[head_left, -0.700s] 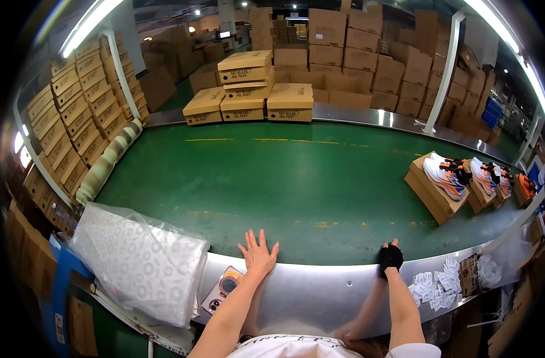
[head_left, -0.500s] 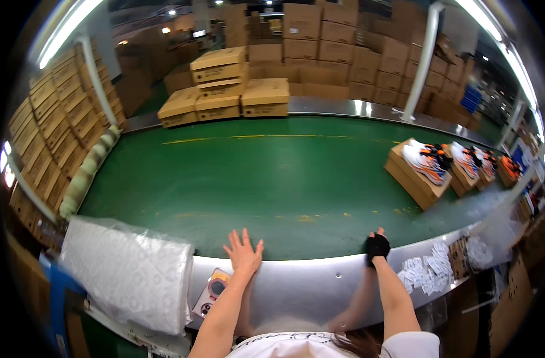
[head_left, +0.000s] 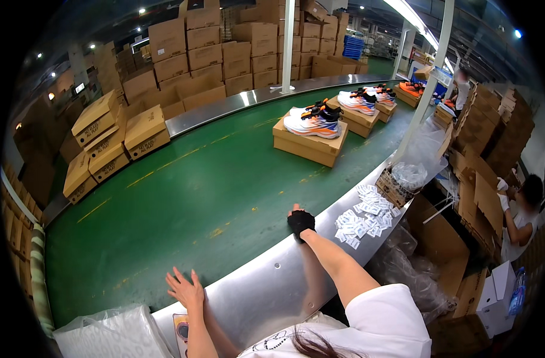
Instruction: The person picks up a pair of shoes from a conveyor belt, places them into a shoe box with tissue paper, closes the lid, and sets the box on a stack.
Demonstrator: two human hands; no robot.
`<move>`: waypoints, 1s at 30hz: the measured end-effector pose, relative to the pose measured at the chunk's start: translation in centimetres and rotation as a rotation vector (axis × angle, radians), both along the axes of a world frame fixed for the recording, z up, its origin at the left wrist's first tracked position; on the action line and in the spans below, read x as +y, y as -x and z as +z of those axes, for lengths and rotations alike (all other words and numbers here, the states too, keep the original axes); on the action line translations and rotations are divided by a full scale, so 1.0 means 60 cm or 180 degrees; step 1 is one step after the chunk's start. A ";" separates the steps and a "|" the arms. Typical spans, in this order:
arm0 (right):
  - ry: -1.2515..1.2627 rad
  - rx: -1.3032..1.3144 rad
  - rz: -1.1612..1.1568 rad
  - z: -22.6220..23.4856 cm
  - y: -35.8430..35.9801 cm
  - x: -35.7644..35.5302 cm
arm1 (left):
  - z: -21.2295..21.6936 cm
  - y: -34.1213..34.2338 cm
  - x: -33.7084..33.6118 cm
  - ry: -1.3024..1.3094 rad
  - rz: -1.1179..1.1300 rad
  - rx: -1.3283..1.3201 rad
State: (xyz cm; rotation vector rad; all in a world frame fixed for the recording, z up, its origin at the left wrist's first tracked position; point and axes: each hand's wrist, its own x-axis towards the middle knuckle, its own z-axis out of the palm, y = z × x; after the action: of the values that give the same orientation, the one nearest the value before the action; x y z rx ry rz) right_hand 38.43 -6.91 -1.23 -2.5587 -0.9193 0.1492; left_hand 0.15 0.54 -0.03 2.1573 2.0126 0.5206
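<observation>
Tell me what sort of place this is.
Probably a shoe factory's packing line: shoes sit on boxes along what looks like a green conveyor, and large cartons are stacked behind it.

White post (head_left: 288, 51) — overhead tube light (head_left: 410, 18)

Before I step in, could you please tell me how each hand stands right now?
Left hand: open, holding nothing.
Right hand: nothing visibly held; whether it is open or closed cannot be told.
</observation>
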 end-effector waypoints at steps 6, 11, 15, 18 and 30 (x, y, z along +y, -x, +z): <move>0.0032 -0.0017 -0.0006 0.002 0.009 0.003 | -0.007 0.009 0.004 -0.0027 0.0018 0.0040; 0.0073 0.0034 0.0026 0.007 0.004 -0.001 | -0.013 0.004 0.003 -0.0047 0.0001 0.0008; -0.0055 -0.0095 0.0045 -0.004 -0.004 0.001 | -0.018 0.001 0.005 -0.0103 0.0007 0.0046; -0.0039 -0.0144 0.0065 -0.010 0.001 0.019 | -0.007 0.009 0.005 -0.0009 0.0081 -0.0019; 0.0039 -0.0286 0.0106 -0.004 -0.001 0.002 | -0.005 0.009 0.005 -0.0112 0.0020 -0.0146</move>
State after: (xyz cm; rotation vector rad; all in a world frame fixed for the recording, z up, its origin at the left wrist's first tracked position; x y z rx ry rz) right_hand 38.48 -6.79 -1.49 -2.5804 -0.9973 0.0496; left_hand -0.41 0.84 -0.33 2.1395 2.0016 0.6052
